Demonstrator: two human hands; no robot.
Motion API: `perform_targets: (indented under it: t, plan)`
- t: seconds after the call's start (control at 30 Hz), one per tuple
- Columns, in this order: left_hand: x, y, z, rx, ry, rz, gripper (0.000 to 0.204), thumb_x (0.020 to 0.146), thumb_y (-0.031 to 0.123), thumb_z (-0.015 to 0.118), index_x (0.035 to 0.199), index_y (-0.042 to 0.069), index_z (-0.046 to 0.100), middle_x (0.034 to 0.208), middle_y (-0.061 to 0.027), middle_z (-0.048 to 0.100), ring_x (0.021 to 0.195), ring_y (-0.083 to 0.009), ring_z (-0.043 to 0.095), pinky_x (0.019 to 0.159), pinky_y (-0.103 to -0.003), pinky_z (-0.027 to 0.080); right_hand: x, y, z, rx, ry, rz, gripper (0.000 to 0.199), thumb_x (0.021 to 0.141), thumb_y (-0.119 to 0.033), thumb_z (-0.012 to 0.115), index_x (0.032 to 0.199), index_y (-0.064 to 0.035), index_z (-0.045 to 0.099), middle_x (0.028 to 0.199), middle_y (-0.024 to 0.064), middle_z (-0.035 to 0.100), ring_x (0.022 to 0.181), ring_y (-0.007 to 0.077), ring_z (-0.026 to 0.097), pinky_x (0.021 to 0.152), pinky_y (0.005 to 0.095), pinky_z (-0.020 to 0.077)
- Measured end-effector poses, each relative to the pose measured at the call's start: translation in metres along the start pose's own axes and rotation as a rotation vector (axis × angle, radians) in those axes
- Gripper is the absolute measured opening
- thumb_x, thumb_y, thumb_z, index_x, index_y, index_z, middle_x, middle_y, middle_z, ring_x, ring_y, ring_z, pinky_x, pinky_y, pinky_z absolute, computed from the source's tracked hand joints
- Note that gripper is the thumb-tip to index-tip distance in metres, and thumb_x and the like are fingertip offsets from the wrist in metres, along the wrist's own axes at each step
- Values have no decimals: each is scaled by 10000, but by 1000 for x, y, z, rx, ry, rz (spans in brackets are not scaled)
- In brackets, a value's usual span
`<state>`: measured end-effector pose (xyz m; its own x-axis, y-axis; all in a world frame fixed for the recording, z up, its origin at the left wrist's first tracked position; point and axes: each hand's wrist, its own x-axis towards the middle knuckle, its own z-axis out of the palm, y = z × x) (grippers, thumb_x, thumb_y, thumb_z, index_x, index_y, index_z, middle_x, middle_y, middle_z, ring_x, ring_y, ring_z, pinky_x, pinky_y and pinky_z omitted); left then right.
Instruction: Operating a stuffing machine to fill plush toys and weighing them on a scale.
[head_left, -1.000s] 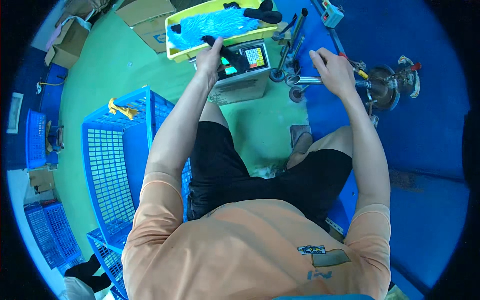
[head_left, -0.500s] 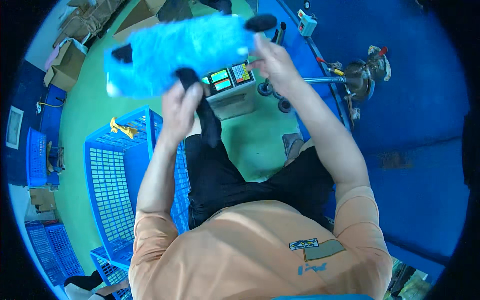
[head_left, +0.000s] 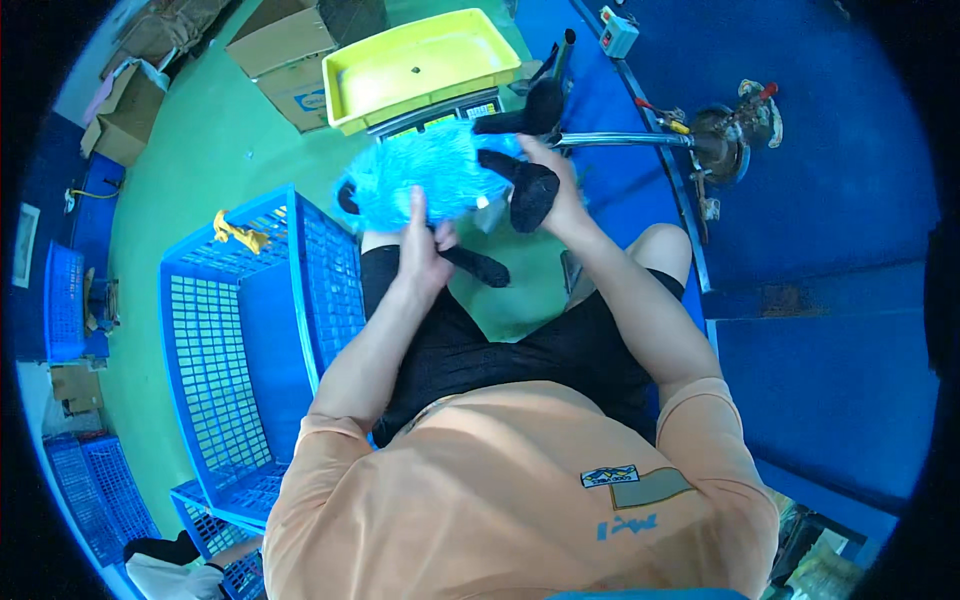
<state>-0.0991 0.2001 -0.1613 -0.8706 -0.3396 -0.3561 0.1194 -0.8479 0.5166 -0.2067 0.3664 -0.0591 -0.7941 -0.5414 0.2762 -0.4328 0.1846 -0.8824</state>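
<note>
Between my hands is a plush toy with bright blue shaggy fur and black limbs. My left hand grips its near edge, thumb lying over the fur, beside a black limb that hangs toward my lap. At the toy's right end my right hand holds on near two black feet; its fingers are partly hidden behind the toy. A small white tag shows on the fur by those feet. Beyond the toy stands a scale, mostly covered, bearing a yellow tray with a small dark spot inside.
At my left stands a blue plastic crate with a yellow cloth over its rim. To the right is a blue table with a metal rod and valve-like fitting. Cardboard boxes sit far ahead. Another person is at lower left.
The plush toy has come down and nearer to my lap, turning so its black feet point right. The yellow tray behind it now shows. Both hands still hold the toy.
</note>
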Motion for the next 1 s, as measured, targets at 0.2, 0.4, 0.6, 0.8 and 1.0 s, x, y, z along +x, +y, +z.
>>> perform_targets:
  t: [0.2, 0.4, 0.6, 0.8, 1.0]
  plan:
    - [4, -60, 91, 179, 7, -29, 382, 943, 466, 690, 1053, 120, 571, 711, 19, 505, 496, -48, 358, 429, -194, 242, -12, 64, -94, -465, 403, -2, 480, 941, -213, 659, 1370, -54, 515, 935, 107, 707, 731, 207, 640, 711, 351, 518]
    - [14, -96, 138, 262, -33, -48, 350, 953, 451, 679, 1030, 124, 578, 667, 17, 487, 501, -66, 354, 450, -216, 260, -4, 64, -189, -622, 786, -116, 397, 988, -202, 591, 1318, 13, 539, 1036, 149, 690, 876, 242, 664, 781, 352, 523]
    - [18, -119, 143, 399, -43, -13, 324, 971, 439, 652, 993, 121, 597, 643, 16, 486, 513, -80, 370, 458, -239, 280, 61, 34, -105, -737, 336, -324, 321, 1004, -357, 555, 1144, -92, 671, 871, 151, 722, 746, 335, 684, 649, 436, 528]
    - [39, -168, 175, 679, -83, 251, 354, 997, 423, 606, 815, 120, 623, 641, 6, 521, 550, -95, 427, 481, -274, 333, 63, 81, -156, -1093, 390, -212, 365, 1039, -375, 445, 841, -106, 592, 720, 145, 692, 590, 419, 621, 539, 525, 464]
    - [36, -142, 157, 605, -119, 212, 336, 988, 398, 626, 821, 106, 629, 659, -2, 546, 573, -107, 455, 514, -285, 366, 60, 72, -137, -995, 390, -270, 387, 1036, -381, 458, 796, -93, 557, 677, 147, 671, 576, 446, 597, 523, 541, 433]
